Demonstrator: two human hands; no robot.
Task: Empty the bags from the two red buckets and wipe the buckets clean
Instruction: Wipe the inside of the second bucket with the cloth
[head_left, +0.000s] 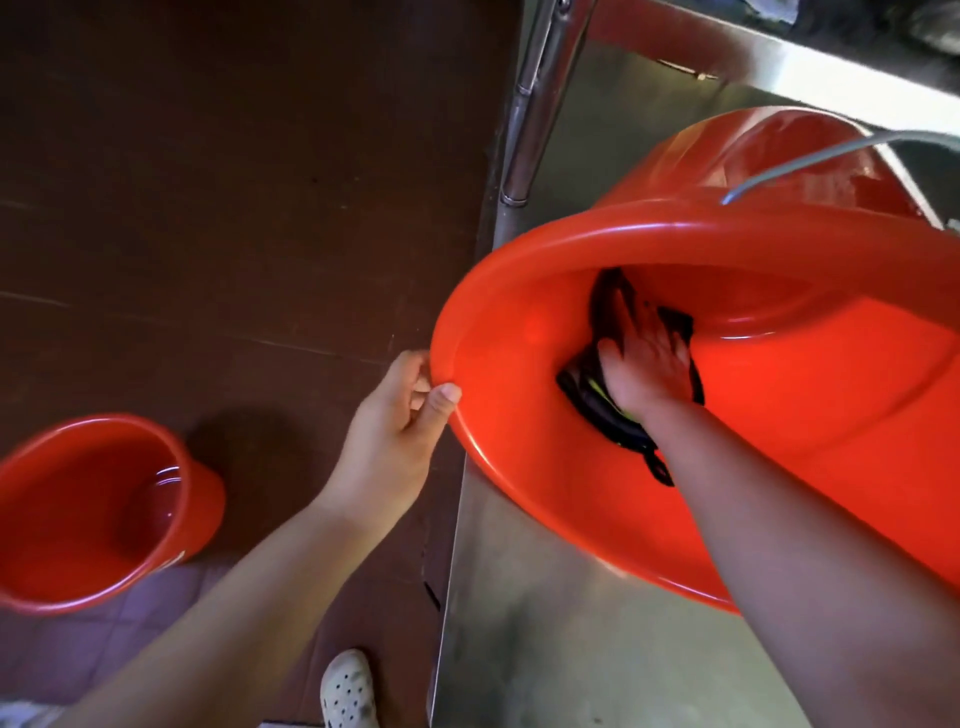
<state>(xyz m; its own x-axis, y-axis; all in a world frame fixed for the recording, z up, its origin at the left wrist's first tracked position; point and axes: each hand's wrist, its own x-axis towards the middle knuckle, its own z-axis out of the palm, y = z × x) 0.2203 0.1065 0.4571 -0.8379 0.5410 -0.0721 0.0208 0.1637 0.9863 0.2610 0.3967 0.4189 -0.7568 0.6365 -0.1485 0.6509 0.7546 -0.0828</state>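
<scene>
A large red bucket (519, 467) lies tilted on its side on a steel counter (545, 649), its mouth facing me. My left hand (400, 421) pinches its rim at the left edge. Inside the bucket, my right hand (647, 364) presses flat on a dark cloth (602, 405) with a yellow-green stripe against the inner wall. A second red bucket (78, 519) stands upright on the floor at the lower left, with nothing visible inside.
The counter's steel leg (530, 104) rises at the top centre. A grey hose (831, 153) curves over the tilted bucket from the right. The floor (208, 208) is dark brown. My white perforated shoe (348, 691) shows at the bottom.
</scene>
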